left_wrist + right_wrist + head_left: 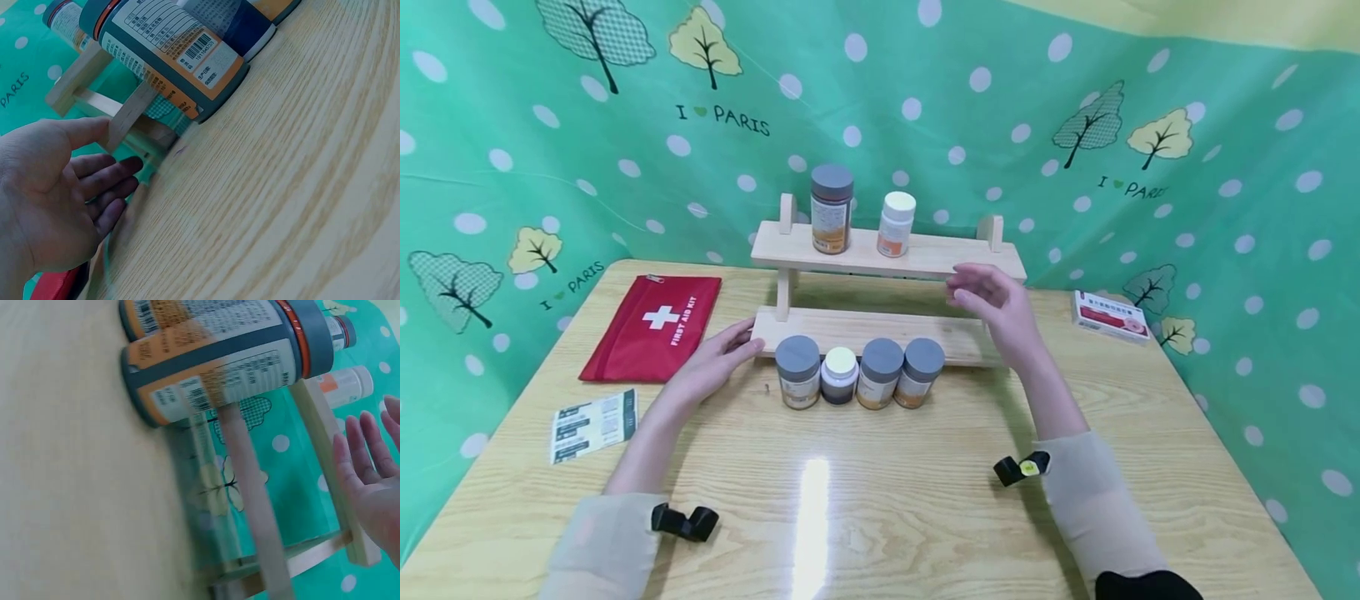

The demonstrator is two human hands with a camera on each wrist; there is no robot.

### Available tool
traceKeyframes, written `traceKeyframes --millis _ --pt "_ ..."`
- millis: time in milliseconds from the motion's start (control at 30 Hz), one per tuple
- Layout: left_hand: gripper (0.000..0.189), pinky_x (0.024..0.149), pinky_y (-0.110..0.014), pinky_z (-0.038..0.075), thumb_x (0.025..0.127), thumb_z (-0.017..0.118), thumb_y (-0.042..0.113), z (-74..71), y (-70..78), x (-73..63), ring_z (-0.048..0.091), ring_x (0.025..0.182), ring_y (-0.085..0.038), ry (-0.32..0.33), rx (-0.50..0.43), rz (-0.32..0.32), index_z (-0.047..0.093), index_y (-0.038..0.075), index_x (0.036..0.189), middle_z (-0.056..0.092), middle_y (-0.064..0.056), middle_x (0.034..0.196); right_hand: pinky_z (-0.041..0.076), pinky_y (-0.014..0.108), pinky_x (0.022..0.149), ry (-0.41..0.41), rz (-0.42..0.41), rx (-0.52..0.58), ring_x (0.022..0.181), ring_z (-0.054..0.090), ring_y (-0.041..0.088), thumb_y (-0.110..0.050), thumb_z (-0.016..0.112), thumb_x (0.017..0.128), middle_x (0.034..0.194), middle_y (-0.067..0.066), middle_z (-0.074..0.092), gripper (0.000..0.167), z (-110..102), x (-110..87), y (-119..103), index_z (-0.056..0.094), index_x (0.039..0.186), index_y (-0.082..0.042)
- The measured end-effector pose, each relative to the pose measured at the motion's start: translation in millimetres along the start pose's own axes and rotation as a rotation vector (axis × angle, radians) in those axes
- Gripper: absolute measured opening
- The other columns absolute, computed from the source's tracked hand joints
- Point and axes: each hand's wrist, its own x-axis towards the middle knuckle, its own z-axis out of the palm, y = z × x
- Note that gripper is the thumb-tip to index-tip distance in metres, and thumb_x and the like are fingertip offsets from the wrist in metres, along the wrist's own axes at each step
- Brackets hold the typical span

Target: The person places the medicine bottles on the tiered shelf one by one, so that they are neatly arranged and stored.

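Wooden shelf [865,254]: two-tiered, standing on the table [895,500] between the hands
Left hand [713,364]: fingers relaxed, unclenched, thumb against left end of lower board [880,325]
Right hand [1000,308]: empty, fingers loosely bent, near right end of upper board [943,252]; contact unclear
Upper load: grey-capped bottle [831,212], white bottle [896,225], both upright
Front row: four bottles [878,379], upright
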Motion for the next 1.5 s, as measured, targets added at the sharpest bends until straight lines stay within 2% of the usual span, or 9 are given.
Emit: traceKeyframes --millis 167,400,667,800,967,1100,1200,1367,1500 --pt "0.083 0.125 -0.067 0.024 0.102 0.053 0.055 1.3 -0.3 1.7 0.025 0.155 -0.045 -0.001 0.002 -0.006 0.015 0.02 0.167 0.032 -0.022 0.166 0.061 0.031 0.096 -0.043 0.011 0.03 0.11 0.071 0.021 -0.007 0.069 0.097 0.117 0.007 0.071 0.039 -4 -14.2 11 0.06 0.134 0.002" --pt "0.083 0.124 -0.067 0.026 0.103 0.052 0.056 0.4 -0.7 2.4 0.025 0.155 -0.046 -0.004 0.022 -0.018 0.013 0.019 0.167 0.03 -0.023 0.166 0.06 0.034 0.099 -0.13 0.053 -0.012 0.112 0.07 0.021 -0.008 0.068 0.097 0.122 0.01 0.069 0.037 -5 -21.4 18 0.062 0.134 -0.008" --pt "0.086 0.123 -0.068 0.026 0.101 0.052 0.059 -2.2 2.6 2.4 0.023 0.155 -0.048 -0.006 0.048 -0.025 0.012 0.022 0.167 0.027 -0.024 0.168 0.056 0.045 0.106 -0.307 0.058 0.001 0.122 0.066 0.026 -0.007 0.063 0.099 0.131 0.017 0.065 0.043 -7 -21.7 21 0.055 0.141 -0.002" --pt "0.085 0.123 -0.068 0.026 0.102 0.052 0.058 -2.4 1.2 3.4 0.023 0.155 -0.047 -0.008 0.045 -0.021 0.012 0.021 0.167 0.027 -0.025 0.168 0.052 0.041 0.112 -0.404 0.089 -0.033 0.129 0.063 0.027 -0.008 0.06 0.099 0.138 0.018 0.062 0.05 -8 -23.4 21 0.049 0.148 -0.003" --pt "0.084 0.123 -0.067 0.027 0.102 0.052 0.057 -1.0 -0.7 3.5 0.023 0.155 -0.048 -0.01 0.046 -0.022 0.012 0.021 0.167 0.027 -0.025 0.167 0.048 0.036 0.115 -0.502 0.121 -0.089 0.134 0.059 0.022 -0.006 0.066 0.095 0.145 0.017 0.059 0.06 -9 -24.7 20 0.046 0.152 -0.008" --pt "0.087 0.123 -0.067 0.026 0.101 0.052 0.06 -1.0 0.7 2.2 0.023 0.156 -0.047 -0.01 0.043 -0.028 0.012 0.021 0.167 0.027 -0.024 0.167 0.048 0.032 0.116 -0.56 0.129 -0.097 0.135 0.057 0.022 -0.003 0.074 0.091 0.146 0.018 0.057 0.069 -8 -21.6 22 0.046 0.154 -0.01" --pt "0.087 0.123 -0.067 0.026 0.101 0.052 0.06 -1.3 1.1 1.9 0.024 0.155 -0.046 -0.009 0.04 -0.028 0.012 0.021 0.167 0.028 -0.023 0.167 0.047 0.029 0.115 -0.592 0.135 -0.145 0.138 0.055 0.022 -0.005 0.08 0.087 0.15 0.014 0.056 0.076 -6 -20.0 23 0.046 0.154 -0.013" --pt "0.087 0.124 -0.068 0.025 0.101 0.052 0.06 -1.2 0.6 2.4 0.024 0.155 -0.046 -0.01 0.039 -0.023 0.012 0.019 0.167 0.03 -0.023 0.167 0.047 0.035 0.116 -0.621 0.131 -0.256 0.142 0.052 0.022 -0.012 0.087 0.082 0.155 0.005 0.053 0.082 1 -20.8 23 0.047 0.154 -0.02" --pt "0.087 0.124 -0.067 0.025 0.101 0.052 0.06 -0.7 0.2 3.0 0.024 0.155 -0.045 -0.009 0.038 -0.02 0.012 0.019 0.167 0.03 -0.023 0.166 0.047 0.039 0.116 -0.612 0.123 -0.33 0.138 0.056 0.02 -0.019 0.089 0.08 0.151 0.0 0.057 0.08 6 -22.5 25 0.051 0.15 -0.024"
